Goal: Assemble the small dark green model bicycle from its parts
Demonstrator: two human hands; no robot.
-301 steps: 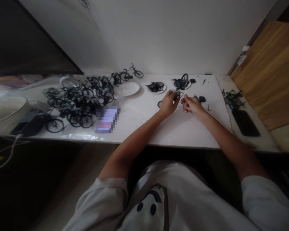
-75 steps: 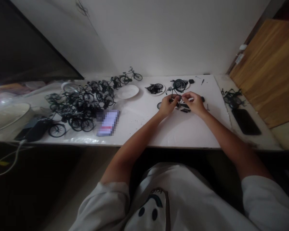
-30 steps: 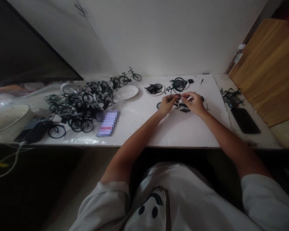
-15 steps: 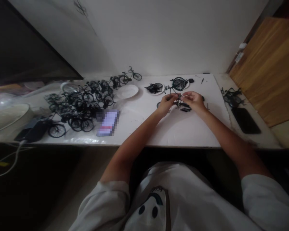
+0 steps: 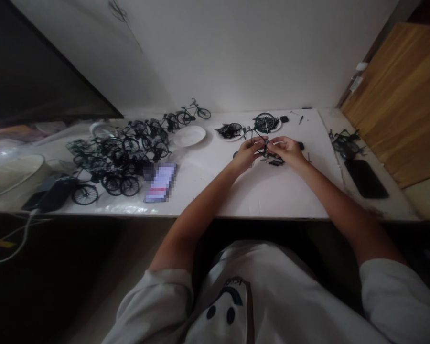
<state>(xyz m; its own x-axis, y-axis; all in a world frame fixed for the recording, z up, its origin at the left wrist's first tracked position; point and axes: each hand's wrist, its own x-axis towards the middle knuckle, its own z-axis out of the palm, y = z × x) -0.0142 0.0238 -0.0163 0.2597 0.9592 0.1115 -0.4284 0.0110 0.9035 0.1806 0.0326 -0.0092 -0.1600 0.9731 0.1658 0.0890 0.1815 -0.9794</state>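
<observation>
A small dark model bicycle frame is held above the white table by both of my hands. My left hand is closed on its left side, thumb and fingers pinching near the middle. From the other side my right hand grips it with the fingertips, close to the left thumb. My fingers hide the part between them. Below the hands lie dark slim tools or parts, partly covered. Just behind, a plate holds model wheels, and another plate carries a heap of black parts.
A crowd of model bicycles fills the table's left side, beside a lit phone and a white plate. More frames and a dark phone lie at the right. A wooden board leans there.
Both hands stay at nearly the same spot, with a slight shift of the fingers and the bicycle frame. Nothing has been put down or picked up.
</observation>
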